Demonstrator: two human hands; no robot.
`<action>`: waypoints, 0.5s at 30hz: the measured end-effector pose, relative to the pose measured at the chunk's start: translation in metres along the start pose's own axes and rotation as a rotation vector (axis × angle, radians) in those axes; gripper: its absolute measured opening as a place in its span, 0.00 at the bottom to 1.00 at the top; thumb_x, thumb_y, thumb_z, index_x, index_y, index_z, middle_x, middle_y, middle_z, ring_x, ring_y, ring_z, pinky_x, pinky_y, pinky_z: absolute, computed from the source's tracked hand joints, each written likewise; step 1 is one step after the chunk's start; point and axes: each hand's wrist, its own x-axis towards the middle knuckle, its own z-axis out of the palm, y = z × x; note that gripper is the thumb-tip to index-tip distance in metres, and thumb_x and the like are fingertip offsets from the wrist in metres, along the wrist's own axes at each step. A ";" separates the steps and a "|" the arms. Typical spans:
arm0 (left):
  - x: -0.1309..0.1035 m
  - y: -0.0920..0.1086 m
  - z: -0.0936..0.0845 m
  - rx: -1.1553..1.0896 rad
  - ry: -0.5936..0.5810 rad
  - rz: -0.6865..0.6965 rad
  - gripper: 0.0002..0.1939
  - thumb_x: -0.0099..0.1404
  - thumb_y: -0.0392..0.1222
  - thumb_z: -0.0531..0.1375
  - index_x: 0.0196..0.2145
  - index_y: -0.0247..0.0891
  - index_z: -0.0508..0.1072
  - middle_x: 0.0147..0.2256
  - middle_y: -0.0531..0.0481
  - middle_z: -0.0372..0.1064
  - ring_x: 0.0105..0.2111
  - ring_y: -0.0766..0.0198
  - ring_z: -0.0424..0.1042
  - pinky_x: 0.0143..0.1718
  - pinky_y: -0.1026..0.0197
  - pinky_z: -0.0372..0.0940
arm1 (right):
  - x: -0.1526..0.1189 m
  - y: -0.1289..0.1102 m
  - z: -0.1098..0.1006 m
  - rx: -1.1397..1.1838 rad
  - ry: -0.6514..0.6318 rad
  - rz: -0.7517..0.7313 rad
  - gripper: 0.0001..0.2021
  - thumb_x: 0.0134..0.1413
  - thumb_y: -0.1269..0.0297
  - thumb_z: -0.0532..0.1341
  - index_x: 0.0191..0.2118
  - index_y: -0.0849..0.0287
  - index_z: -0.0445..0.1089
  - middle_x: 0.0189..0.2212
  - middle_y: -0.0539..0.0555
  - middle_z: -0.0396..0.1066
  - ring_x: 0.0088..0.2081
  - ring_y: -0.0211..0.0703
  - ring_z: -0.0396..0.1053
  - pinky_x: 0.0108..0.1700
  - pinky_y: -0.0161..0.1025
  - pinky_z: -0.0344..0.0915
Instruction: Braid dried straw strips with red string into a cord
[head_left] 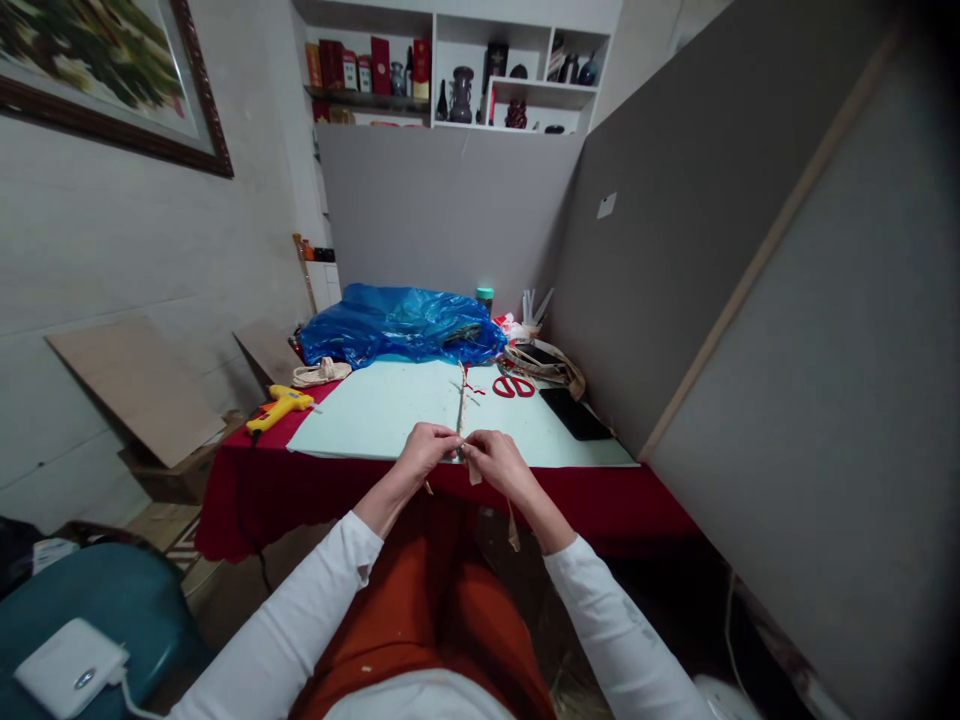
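At the near edge of the pale green sheet, both hands meet around the lower end of a thin stem that points away from me. My left hand is closed in a pinch on the stem's end. Close against it, my right hand pinches a beige strip, whose tail hangs below the wrist. Another short bit of strip shows under my left hand. The exact contact between the fingertips is too small to make out.
Red-handled scissors and a black phone lie to the right. A yellow glue gun rests at the left on the red cloth. Blue plastic covers the back; a grey panel stands along the right.
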 end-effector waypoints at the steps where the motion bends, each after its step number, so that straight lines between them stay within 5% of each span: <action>1: 0.000 0.001 0.001 -0.002 0.003 -0.011 0.06 0.47 0.37 0.62 0.17 0.33 0.74 0.15 0.53 0.66 0.19 0.70 0.61 0.24 0.66 0.55 | -0.003 -0.004 -0.002 -0.054 0.009 0.006 0.13 0.58 0.65 0.54 0.29 0.60 0.73 0.23 0.54 0.73 0.28 0.41 0.69 0.31 0.34 0.55; 7: 0.001 -0.005 0.010 -0.064 0.069 -0.037 0.02 0.44 0.34 0.63 0.17 0.33 0.74 0.17 0.52 0.68 0.21 0.68 0.64 0.27 0.65 0.58 | -0.021 -0.031 0.000 -0.368 0.100 0.076 0.08 0.55 0.72 0.54 0.37 0.63 0.71 0.33 0.65 0.75 0.35 0.53 0.72 0.35 0.40 0.56; 15: -0.009 -0.005 0.007 -0.237 0.030 -0.143 0.09 0.46 0.38 0.63 0.26 0.30 0.76 0.18 0.52 0.67 0.15 0.74 0.54 0.18 0.68 0.45 | -0.036 -0.048 0.038 -0.609 0.063 0.016 0.19 0.58 0.77 0.49 0.54 0.67 0.62 0.38 0.65 0.74 0.36 0.50 0.75 0.31 0.39 0.58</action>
